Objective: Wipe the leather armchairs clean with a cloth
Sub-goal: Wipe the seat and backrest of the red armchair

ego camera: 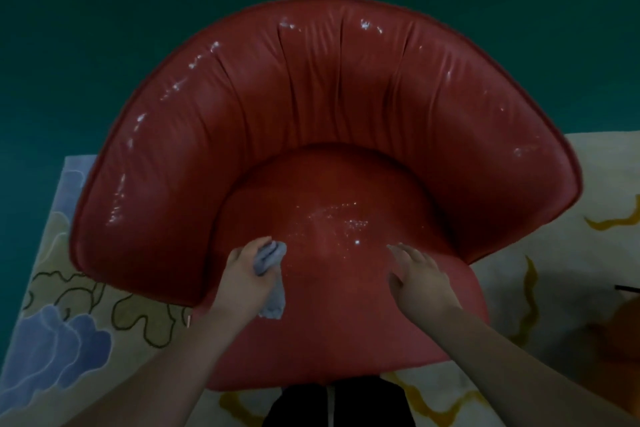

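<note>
On the front left of the round seat of the glossy red leather armchair (325,107), the left hand (246,276) grips a crumpled grey cloth (272,274), the right hand (420,276) rests nearby with fingers spread flat, all above a cream patterned rug (554,288).

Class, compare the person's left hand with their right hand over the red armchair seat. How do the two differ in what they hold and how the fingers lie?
The left hand grips a bunched grey cloth, which hangs below it; the right hand holds nothing. The left hand's fingers curl round the cloth; the right hand's fingers are stretched out and spread. Both are over the front of the red armchair seat, near its glistening wet patch.
</note>
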Motion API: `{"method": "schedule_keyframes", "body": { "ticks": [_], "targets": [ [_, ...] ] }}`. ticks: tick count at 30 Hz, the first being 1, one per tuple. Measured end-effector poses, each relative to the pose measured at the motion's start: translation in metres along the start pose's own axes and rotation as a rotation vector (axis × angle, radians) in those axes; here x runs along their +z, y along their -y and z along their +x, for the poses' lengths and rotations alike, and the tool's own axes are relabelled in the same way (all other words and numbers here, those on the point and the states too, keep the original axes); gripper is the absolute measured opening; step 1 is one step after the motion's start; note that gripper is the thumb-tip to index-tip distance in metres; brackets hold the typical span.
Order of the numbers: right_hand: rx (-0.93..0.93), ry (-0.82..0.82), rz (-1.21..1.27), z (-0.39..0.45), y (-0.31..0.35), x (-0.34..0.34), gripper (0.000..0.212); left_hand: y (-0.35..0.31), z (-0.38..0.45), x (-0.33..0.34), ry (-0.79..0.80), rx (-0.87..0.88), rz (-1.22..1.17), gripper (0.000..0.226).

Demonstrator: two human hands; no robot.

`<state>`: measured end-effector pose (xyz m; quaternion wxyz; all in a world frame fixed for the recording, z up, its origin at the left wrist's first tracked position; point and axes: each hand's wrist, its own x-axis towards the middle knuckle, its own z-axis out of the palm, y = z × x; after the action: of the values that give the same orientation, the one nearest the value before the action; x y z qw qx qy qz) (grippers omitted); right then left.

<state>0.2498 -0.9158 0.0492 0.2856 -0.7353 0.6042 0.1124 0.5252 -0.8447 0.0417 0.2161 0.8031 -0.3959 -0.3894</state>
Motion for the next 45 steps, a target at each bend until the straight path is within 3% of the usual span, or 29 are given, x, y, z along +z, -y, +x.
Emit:
{"method": "schedule_keyframes", "body": {
  "ticks": [7,16,21,26,30,33,38,39,40,44,45],
  "targets": [
    [-0.001,-0.038,0.029,0.081,-0.038,0.046,0.061,0.006,0.051,0.064,-0.106,-0.092,-0.221,0.041],
    [-0.020,-0.173,0.056,0.147,-0.078,0.122,0.065,0.008,0.098,0.170,-0.029,0.100,-0.303,0.038],
    [-0.009,-0.277,0.107,0.143,-0.098,0.148,0.062,0.007,0.113,0.211,-0.019,0.251,-0.202,0.045],
    [-0.021,-0.424,0.193,0.139,-0.108,0.156,0.058,-0.004,0.121,0.260,-0.027,0.534,0.047,0.046],
    [0.002,-0.403,0.217,0.136,-0.114,0.166,0.058,0.002,0.136,0.291,-0.023,0.683,0.226,0.023],
    [-0.007,-0.368,0.207,0.135,-0.120,0.170,0.057,0.018,0.153,0.281,-0.070,0.882,0.324,0.039],
    [-0.020,-0.374,0.234,0.129,-0.126,0.170,0.054,0.022,0.189,0.262,-0.317,0.594,0.335,0.024],
    [-0.020,-0.387,0.248,0.128,-0.127,0.170,0.053,0.011,0.184,0.271,-0.298,0.609,0.244,0.025],
    [-0.021,-0.402,0.261,0.127,-0.128,0.170,0.053,0.001,0.175,0.282,-0.179,0.647,0.139,0.024],
    [-0.001,-0.448,0.277,0.120,-0.140,0.174,0.050,-0.001,0.145,0.320,0.033,0.946,0.308,0.025],
    [0.000,-0.458,0.278,0.119,-0.144,0.174,0.049,0.001,0.151,0.316,0.015,0.999,0.361,0.032]
  ]
}}
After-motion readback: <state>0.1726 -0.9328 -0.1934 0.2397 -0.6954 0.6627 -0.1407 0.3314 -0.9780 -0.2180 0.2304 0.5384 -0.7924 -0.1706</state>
